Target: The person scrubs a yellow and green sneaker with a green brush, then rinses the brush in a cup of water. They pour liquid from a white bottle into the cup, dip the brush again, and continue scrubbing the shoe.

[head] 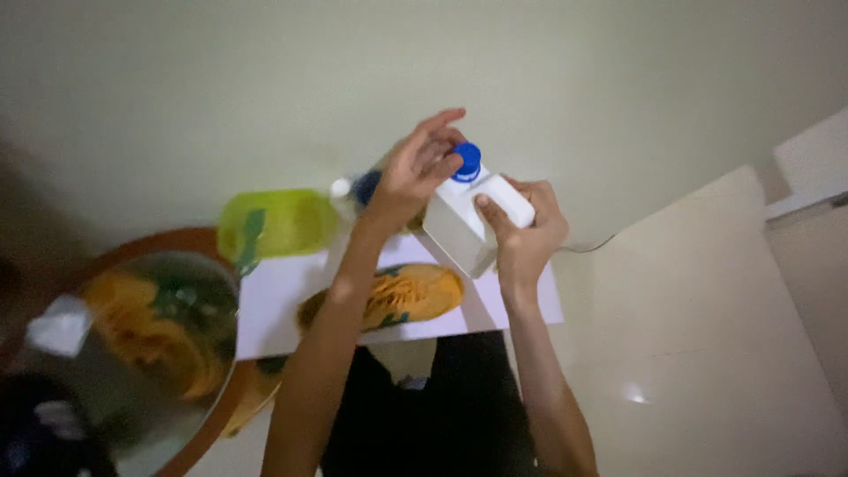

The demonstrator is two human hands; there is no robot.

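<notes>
You are holding a white bottle (pixel 473 225) up in the air with both hands, just above the far edge of a white board (pixel 283 300). Your right hand (pixel 526 231) is wrapped around the side of the white bottle, with your thumb pressed on its front, so that hand is closed on it. The bottle is tipped, with its top leaning away from you. A blue cap (pixel 466 162) sits on that top. Your left hand (pixel 418 172) is at the blue cap, with its fingers curled beside it and touching it. I cannot tell if that hand is pinching the cap tight or only resting on it. On the white board, just under the white bottle, lies an orange and green thing (pixel 397 296), flat and a bit blurry. At the far left corner of the board stands a clear green tub (pixel 274 223). Between the tub and your left hand, behind your wrist, you can see a small white top (pixel 340 187) and a dark blue top (pixel 365 187) peeking out. To the left of the board is a big round shiny bowl (pixel 146 344) with orange and green stuff in it. Past the board there is a plain pale wall (pixel 265 79).
</notes>
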